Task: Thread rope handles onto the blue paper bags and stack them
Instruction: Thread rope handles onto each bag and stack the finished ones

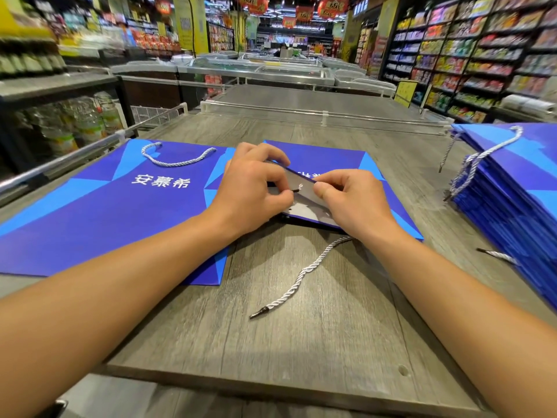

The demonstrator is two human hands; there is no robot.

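Your left hand [250, 188] pinches the rope's dark tip [296, 190] at the raised flap of the centre blue bag [337, 164] on the counter [301, 342]; right hand [346, 197] pinches the flap, so the hole lies btwn your thumbs. The rope handle [301, 276] trails toward you. Left bag [105, 212] reads 安慕希, w/ handle fitted; stack [512, 188] on the right.

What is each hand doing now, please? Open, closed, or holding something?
Left hand: closed, pinching the rope tip at the bag's opened top edge.
Right hand: closed, pinching that same bag edge.
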